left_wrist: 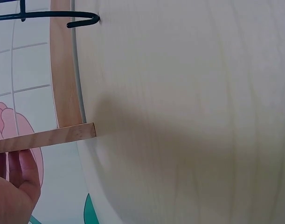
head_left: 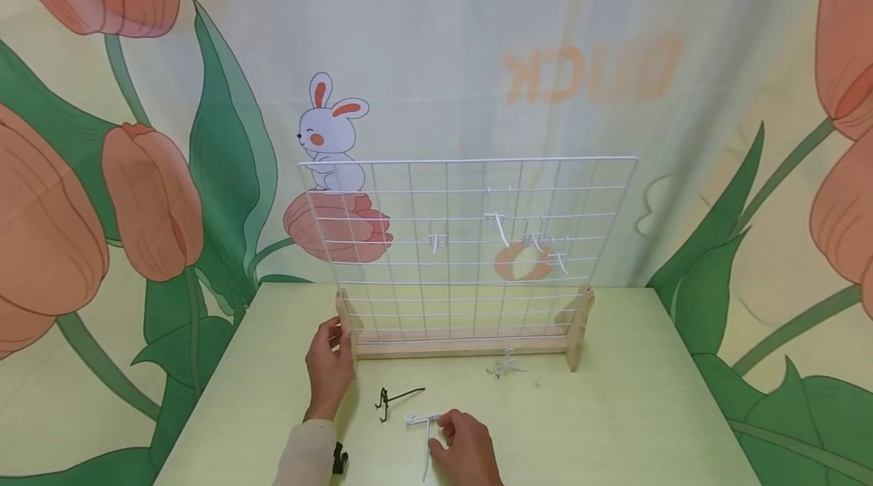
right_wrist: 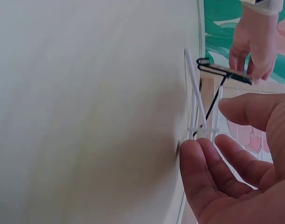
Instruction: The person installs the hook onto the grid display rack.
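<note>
In the head view, my left hand point(head_left: 329, 368) touches the outer side of the left wooden foot point(head_left: 346, 323) of a white wire grid rack point(head_left: 470, 251). The left wrist view has its fingertips against the wooden foot point(left_wrist: 44, 138); the thumb is hidden there. On the table, a white display hook point(head_left: 427, 433) lies at the fingertips of my right hand point(head_left: 465, 446). In the right wrist view, the thumb is apart from the fingers, which are at the crossbar of the white hook point(right_wrist: 197, 88). A black display hook point(head_left: 395, 399) lies between the hands.
Several white hooks point(head_left: 534, 239) hang on the grid. A small heap of white hooks point(head_left: 506, 366) lies before the rack's wooden base point(head_left: 464, 349). A small black object point(head_left: 339, 459) is beside the left sleeve point(head_left: 308, 452). A printed curtain point(head_left: 436, 39) hangs behind the table point(head_left: 634, 410).
</note>
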{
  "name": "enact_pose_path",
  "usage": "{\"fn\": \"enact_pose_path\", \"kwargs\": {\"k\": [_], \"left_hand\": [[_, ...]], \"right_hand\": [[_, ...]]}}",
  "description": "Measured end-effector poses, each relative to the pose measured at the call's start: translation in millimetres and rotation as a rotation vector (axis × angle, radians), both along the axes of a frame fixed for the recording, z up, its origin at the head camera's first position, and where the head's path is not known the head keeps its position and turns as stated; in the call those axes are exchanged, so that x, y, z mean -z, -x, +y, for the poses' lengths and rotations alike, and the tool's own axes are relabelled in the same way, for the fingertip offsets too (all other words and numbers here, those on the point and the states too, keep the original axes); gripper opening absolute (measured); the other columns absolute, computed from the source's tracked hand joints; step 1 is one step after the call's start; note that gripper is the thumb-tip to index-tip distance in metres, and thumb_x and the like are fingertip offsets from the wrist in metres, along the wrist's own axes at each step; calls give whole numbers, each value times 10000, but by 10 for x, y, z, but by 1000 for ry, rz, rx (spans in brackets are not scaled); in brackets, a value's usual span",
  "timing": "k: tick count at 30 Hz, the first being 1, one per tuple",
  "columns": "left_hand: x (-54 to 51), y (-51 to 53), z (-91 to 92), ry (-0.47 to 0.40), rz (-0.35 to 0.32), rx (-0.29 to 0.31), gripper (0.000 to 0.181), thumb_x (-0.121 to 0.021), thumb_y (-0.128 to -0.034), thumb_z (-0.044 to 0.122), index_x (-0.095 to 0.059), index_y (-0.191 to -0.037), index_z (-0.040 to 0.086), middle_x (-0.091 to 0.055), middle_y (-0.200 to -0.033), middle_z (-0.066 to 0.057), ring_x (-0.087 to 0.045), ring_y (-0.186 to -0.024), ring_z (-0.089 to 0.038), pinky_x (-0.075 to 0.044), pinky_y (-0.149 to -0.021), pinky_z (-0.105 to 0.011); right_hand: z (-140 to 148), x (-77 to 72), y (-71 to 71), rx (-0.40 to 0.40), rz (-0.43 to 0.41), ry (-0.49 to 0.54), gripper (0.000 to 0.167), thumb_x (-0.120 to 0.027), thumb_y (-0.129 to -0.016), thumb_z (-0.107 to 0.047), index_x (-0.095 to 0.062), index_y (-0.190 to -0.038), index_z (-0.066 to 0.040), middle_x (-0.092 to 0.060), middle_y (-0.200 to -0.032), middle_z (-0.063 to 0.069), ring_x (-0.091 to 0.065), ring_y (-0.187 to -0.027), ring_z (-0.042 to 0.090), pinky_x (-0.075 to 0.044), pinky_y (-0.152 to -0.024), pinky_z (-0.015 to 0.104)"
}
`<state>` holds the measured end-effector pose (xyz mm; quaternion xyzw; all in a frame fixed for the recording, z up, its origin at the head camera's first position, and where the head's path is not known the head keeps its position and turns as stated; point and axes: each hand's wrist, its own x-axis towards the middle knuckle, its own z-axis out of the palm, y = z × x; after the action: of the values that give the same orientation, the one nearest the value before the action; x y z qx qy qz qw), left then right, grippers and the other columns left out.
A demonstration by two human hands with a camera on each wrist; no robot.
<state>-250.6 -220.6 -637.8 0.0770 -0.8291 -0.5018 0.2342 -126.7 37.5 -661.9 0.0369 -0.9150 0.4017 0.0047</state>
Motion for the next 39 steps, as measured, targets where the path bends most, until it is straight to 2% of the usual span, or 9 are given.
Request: {"fn": "enact_pose_path", "kwargs": {"k": [5,10,13,19,23,31,39], "left_hand": [[-20,-1,10,2,8,-7,307,-633,-1063,128,-614,-1362,59,-700,-1207,-198,-721,-1125,-382,-630,-925,-552],[-32,-10,24,10,18,-13,308,-628,-1060,100,-613,-1362,41,-702,-1203,-213,-722,-1108,-397,-629,-920,-562],[-32,-6,27,6,12,-9,312,-622,-1065,106,-608,-1369,40,-699,-1213,-212,-719,-1115,-391,-627,-925,-563],[-28,-8,20,10,-3,-7,316,-617,-1073,129,-603,-1379,48,-697,-1229,-203,-716,-1134,-382,-626,-930,-561],[-18,-6,17,16,-5,-9,321,-618,-1073,126,-601,-1383,49,-697,-1230,-204,-717,-1133,-385,-626,-929,-564],[-5,1,12,26,4,-8,323,-621,-1071,118,-599,-1386,48,-698,-1228,-202,-724,-1126,-378,-628,-919,-556],[-26,-14,24,18,-2,-8,328,-620,-1073,129,-595,-1389,47,-694,-1239,-209,-720,-1134,-391,-625,-931,-567]], "right_hand": [[-74,1,-16,-44,-9,-3,234,-888,-825,-213,-716,-972,-154,-602,-797,-117,-475,-679,-5,-453,-625,247],[-136,13,-34,-72,28,-18,241,-895,-794,-159,-709,-947,-145,-600,-768,-116,-476,-654,-10,-463,-611,257],[-160,19,-32,-79,22,-8,243,-894,-780,-124,-707,-936,-131,-598,-753,-102,-478,-643,3,-463,-607,270],[-190,4,0,-99,-91,-6,217,-863,-810,-82,-696,-938,-133,-560,-737,-99,-483,-633,61,-454,-609,313],[-185,-31,12,-105,-130,-22,206,-850,-821,-71,-699,-949,-125,-571,-749,-86,-505,-652,87,-473,-623,342],[-128,-104,-15,-92,-67,-51,229,-863,-792,-56,-704,-947,-113,-605,-743,-85,-528,-652,62,-485,-619,318],[-47,-57,-7,-40,-41,-43,225,-866,-784,-56,-707,-924,-134,-597,-748,-102,-503,-652,39,-463,-612,283]]}}
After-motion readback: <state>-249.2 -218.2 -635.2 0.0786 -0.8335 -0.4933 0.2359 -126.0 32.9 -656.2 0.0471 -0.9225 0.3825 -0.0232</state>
